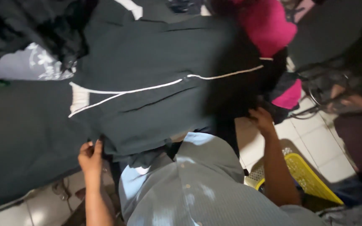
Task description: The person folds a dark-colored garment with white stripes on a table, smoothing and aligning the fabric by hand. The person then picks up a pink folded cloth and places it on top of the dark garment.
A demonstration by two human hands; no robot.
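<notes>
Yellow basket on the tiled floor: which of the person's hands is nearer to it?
Right. The right hand grips the dark garment above the yellow basket; the left hand holds the garment's far-left edge.

Pale blue striped buttoned shirt (short sleeves), bare forearms

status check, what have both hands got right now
Left hand grips dark garment hem. Right hand pinches its other edge. Pink cloth lies behind.

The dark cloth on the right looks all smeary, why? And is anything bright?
Head view: the dark garment blurs toward its right end near the right hand, likely from motion; the left hand is sharper. Sunlight patches glare on the pale blue shirt and floor tiles.
</notes>
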